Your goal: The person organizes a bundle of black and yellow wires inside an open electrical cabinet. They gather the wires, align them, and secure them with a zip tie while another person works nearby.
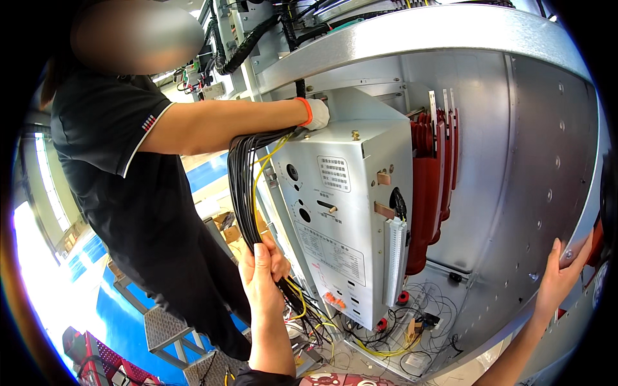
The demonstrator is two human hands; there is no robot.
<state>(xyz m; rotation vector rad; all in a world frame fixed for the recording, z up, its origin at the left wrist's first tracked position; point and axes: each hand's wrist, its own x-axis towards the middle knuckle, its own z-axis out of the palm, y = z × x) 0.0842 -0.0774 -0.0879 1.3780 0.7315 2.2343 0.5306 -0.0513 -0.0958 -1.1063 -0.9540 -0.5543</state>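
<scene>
My left hand (259, 273) is closed round a thick bundle of black wires (241, 186) with a few yellow ones among them. The bundle arches up to the top of a grey metal mechanism box (335, 212), and its loose ends hang below my hand. A co-worker's gloved hand (317, 114) with an orange cuff rests at the box's top, by the upper end of the bundle. At the right, my right hand (559, 280) lies with thumb and fingers apart against the edge of the cabinet's side panel (534, 193), holding nothing loose.
Dark red ribbed insulators (428, 186) stand behind the box, beside a pale terminal strip (395, 260). Loose thin wires (412, 347) tangle on the cabinet floor. A curved metal beam (412, 35) crosses above. The co-worker stands at left near metal steps (167, 328) and a red perforated rack (106, 360).
</scene>
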